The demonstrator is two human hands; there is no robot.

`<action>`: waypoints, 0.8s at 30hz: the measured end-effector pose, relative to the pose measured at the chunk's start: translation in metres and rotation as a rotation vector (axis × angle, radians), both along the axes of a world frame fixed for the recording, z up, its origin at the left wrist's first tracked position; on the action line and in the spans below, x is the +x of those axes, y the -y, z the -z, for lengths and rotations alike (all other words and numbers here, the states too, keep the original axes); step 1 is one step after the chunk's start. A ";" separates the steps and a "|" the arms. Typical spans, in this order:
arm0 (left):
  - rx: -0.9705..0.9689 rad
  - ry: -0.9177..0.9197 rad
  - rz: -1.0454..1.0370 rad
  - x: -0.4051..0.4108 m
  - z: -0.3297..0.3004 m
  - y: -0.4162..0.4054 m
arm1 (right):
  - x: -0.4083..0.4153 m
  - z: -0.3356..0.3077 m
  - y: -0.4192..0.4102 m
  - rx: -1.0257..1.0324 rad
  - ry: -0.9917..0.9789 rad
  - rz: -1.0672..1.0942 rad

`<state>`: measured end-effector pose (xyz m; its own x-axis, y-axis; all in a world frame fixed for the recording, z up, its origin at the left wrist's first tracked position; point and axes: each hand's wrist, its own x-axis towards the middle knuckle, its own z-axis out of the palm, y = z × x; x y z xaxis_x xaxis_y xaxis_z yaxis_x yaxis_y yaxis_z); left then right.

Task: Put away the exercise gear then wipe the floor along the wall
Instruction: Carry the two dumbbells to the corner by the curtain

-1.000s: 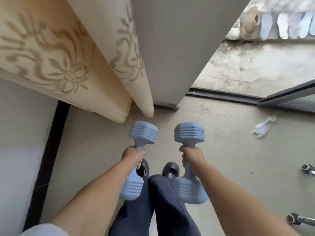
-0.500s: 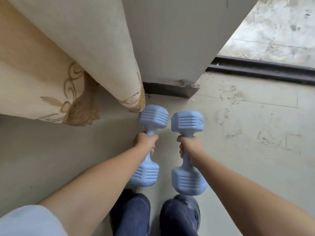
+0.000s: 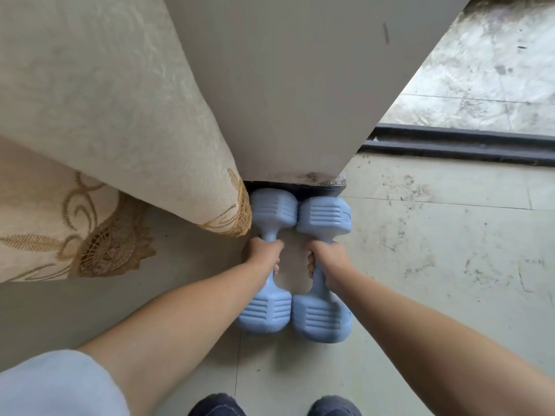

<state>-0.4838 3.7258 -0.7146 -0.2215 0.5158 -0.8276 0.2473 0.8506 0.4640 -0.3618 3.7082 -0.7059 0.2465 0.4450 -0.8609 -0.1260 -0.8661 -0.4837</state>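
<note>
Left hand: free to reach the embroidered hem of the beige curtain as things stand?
Probably not yet. The left hand grips the left pale blue dumbbell by its handle. The beige curtain's embroidered hem hangs right beside that dumbbell's far head, nothing between them, so letting go should suffice.

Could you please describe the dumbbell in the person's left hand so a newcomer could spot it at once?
Find the grey wall pillar; two blue dumbbells lie at its foot. The left-hand dumbbell, gripped by the left hand, is the one touching the curtain.

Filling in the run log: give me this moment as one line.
left hand: grips left dumbbell | right hand: grips right dumbbell | dumbbells: side by side, far ends at wall base | curtain: beside left dumbbell
</note>
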 end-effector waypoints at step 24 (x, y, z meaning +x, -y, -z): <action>0.025 -0.318 0.922 -0.014 -0.255 0.074 | 0.025 -0.238 0.081 -0.059 0.502 -0.984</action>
<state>-0.4981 3.6514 -0.4597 0.0667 0.6155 -0.7853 0.9277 0.2514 0.2759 -0.3371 3.6272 -0.4677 0.1348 0.5997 -0.7888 0.8294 -0.5039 -0.2413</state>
